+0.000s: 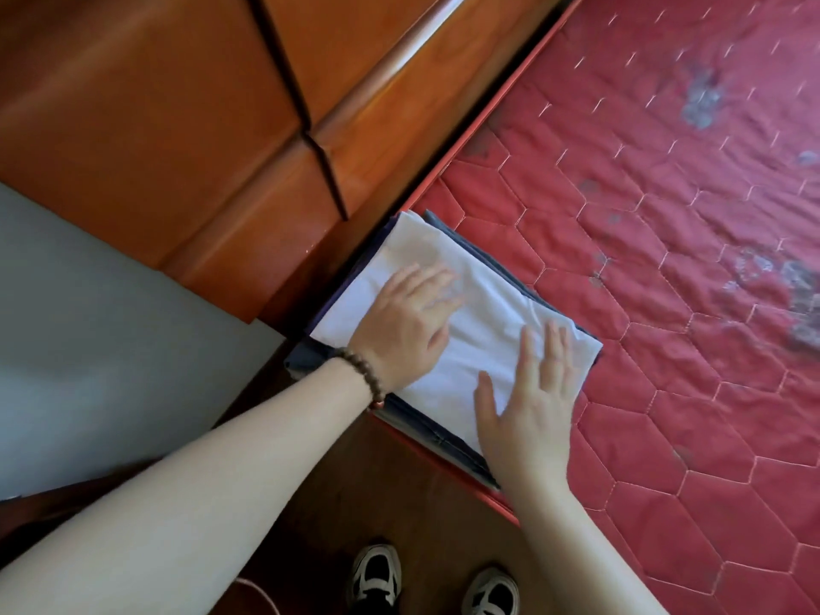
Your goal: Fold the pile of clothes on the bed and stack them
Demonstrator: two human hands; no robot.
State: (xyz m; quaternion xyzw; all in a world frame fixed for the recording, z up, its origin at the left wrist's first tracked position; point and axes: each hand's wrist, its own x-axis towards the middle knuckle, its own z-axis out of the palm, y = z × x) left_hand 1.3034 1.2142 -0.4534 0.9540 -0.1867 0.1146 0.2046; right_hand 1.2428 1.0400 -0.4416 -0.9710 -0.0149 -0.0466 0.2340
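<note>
A folded white garment lies on top of a stack of folded dark blue clothes at the corner of the bed. My left hand, with a bead bracelet on the wrist, rests flat on the white garment's left half. Flat on its right front part lies my right hand, fingers straight and spread. Only the edges of the blue clothes show under the white one.
The red quilted mattress stretches to the right, with worn grey patches. A wooden headboard stands to the upper left, next to the stack. My two shoes stand on the wooden floor below.
</note>
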